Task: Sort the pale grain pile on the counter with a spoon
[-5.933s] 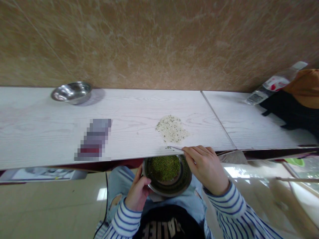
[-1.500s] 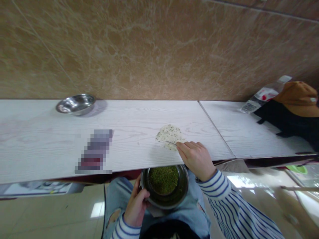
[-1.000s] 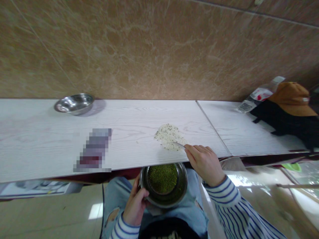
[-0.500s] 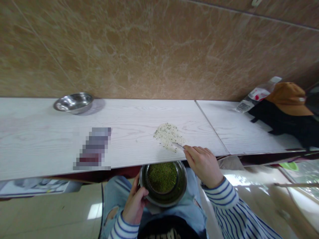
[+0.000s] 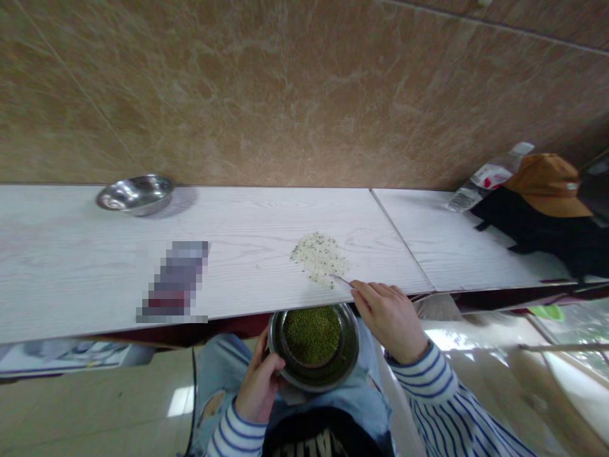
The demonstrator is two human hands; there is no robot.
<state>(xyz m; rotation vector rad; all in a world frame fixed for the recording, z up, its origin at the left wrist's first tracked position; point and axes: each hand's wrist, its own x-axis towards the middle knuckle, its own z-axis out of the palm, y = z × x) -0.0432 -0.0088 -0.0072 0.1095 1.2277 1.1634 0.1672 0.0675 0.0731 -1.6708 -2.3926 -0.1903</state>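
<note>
My left hand [image 5: 261, 384] grips the left rim of a steel bowl [image 5: 349, 355], its thumb over the edge. Green mung beans [image 5: 311, 335] lie in the bowl, which is held over my lap just below the table edge. In my right hand [image 5: 387, 317] is a slim metal utensil [image 5: 341, 279]; its kind is unclear because the fingers cover the handle. The utensil's tip touches the lower right side of a pile of white rice grains [image 5: 320, 257] dotted with dark green beans, spread on the table.
A second steel bowl [image 5: 137, 195] stands at the back left of the white table [image 5: 238, 247]. A blurred-out flat object [image 5: 174, 279] lies nearer the front. To the right are a plastic bottle [image 5: 490, 178], an orange-brown cap [image 5: 547, 184] and black cloth [image 5: 533, 222]. A tiled wall [image 5: 285, 95] rises behind.
The view has shifted slightly. Both hands keep their holds, and the utensil's tip stays at the lower right side of the rice pile with hardly any movement.
</note>
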